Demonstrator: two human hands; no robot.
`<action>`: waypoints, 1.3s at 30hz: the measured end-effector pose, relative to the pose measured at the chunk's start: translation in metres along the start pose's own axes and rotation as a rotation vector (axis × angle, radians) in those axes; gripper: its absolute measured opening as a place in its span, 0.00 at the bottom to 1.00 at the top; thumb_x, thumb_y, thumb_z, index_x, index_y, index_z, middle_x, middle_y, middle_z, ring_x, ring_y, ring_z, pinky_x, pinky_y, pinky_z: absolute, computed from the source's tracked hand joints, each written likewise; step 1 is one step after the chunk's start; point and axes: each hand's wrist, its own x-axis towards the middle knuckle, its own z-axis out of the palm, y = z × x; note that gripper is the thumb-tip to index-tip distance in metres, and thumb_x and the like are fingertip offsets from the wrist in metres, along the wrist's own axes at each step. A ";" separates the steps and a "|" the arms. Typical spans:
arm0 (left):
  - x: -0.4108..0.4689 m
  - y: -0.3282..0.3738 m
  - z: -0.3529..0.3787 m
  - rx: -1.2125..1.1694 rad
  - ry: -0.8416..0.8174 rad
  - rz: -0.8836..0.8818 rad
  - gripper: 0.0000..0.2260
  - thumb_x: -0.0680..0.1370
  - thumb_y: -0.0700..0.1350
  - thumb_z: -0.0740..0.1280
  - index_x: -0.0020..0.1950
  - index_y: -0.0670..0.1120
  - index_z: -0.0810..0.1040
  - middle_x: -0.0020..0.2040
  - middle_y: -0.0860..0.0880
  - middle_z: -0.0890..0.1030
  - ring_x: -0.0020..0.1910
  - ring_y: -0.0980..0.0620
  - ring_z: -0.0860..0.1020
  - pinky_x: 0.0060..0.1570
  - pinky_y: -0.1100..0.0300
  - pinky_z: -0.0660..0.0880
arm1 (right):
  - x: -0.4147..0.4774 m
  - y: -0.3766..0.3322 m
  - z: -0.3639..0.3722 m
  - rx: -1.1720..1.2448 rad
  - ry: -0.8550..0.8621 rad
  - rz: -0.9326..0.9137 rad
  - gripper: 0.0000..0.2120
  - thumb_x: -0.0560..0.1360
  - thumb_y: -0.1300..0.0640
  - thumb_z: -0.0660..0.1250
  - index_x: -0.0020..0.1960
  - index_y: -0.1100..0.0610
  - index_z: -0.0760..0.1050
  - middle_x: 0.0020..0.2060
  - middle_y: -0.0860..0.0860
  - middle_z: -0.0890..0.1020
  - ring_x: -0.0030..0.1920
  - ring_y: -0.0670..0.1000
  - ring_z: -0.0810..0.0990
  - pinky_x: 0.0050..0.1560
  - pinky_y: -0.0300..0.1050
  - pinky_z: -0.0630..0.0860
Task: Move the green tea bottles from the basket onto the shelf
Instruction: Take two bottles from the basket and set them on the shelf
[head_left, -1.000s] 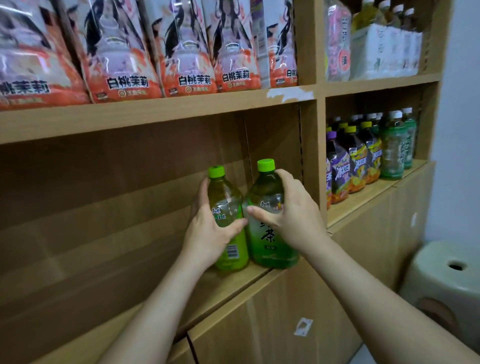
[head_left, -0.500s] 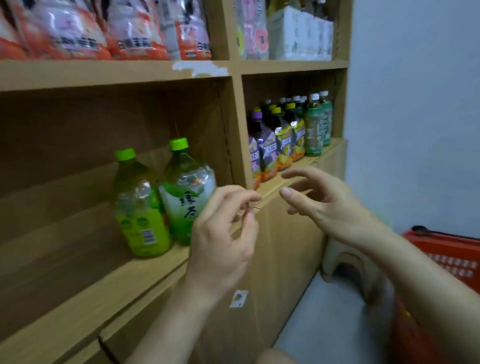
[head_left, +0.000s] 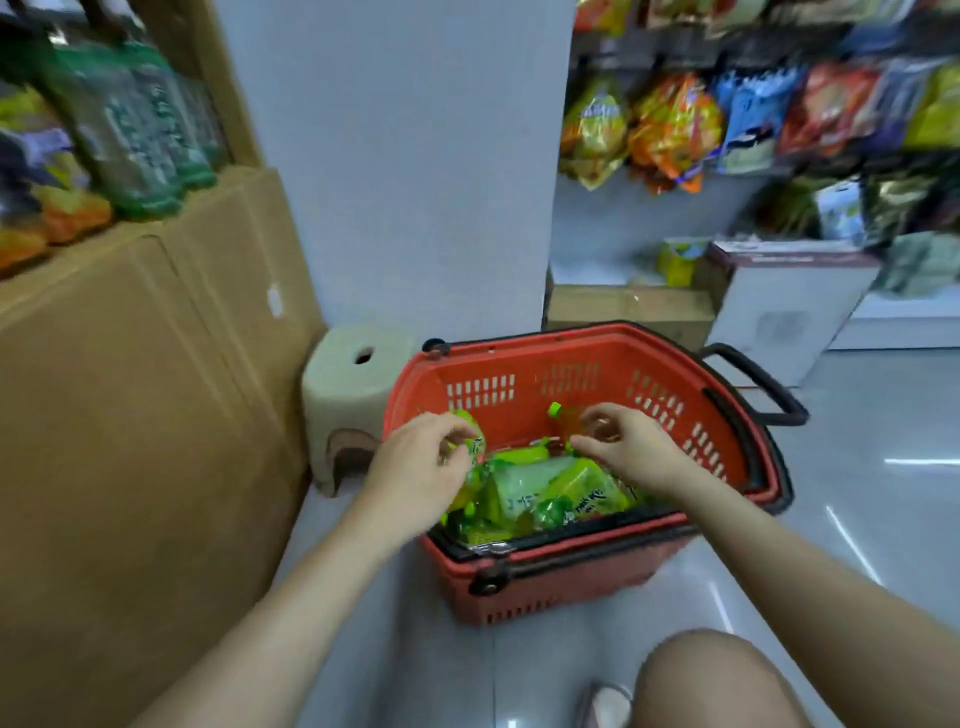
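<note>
Red basket on the floor, green tea bottles heaped inside, left hand fingers curled on one bottle, right hand fingers curled beside an upright bottle, grip lost in blur.

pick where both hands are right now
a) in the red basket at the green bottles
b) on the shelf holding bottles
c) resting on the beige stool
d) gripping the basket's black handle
a: the left hand and right hand both reach into the red basket, fingers at the green tea bottles lying inside. The stool and black handle are untouched. The blur hides whether either hand grips a bottle yet.
</note>
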 end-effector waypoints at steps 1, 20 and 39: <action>0.014 -0.005 0.014 0.041 -0.062 -0.013 0.10 0.73 0.41 0.66 0.53 0.48 0.81 0.50 0.50 0.80 0.50 0.50 0.78 0.52 0.62 0.68 | 0.011 0.014 0.008 -0.064 -0.072 0.040 0.22 0.71 0.46 0.72 0.61 0.54 0.76 0.52 0.54 0.82 0.53 0.53 0.80 0.53 0.44 0.75; 0.118 -0.098 0.158 0.889 -0.687 -0.371 0.55 0.67 0.54 0.77 0.76 0.54 0.36 0.74 0.39 0.29 0.73 0.28 0.47 0.63 0.34 0.66 | 0.120 0.067 0.064 -0.802 -0.855 -0.070 0.52 0.54 0.34 0.77 0.73 0.46 0.62 0.68 0.57 0.65 0.69 0.64 0.65 0.68 0.64 0.66; 0.129 -0.098 0.155 1.073 -0.725 -0.280 0.49 0.66 0.61 0.74 0.75 0.63 0.43 0.75 0.41 0.31 0.73 0.28 0.45 0.65 0.30 0.59 | 0.094 0.075 0.021 -0.470 -0.202 0.079 0.54 0.51 0.22 0.67 0.66 0.57 0.69 0.57 0.54 0.80 0.55 0.56 0.79 0.54 0.52 0.78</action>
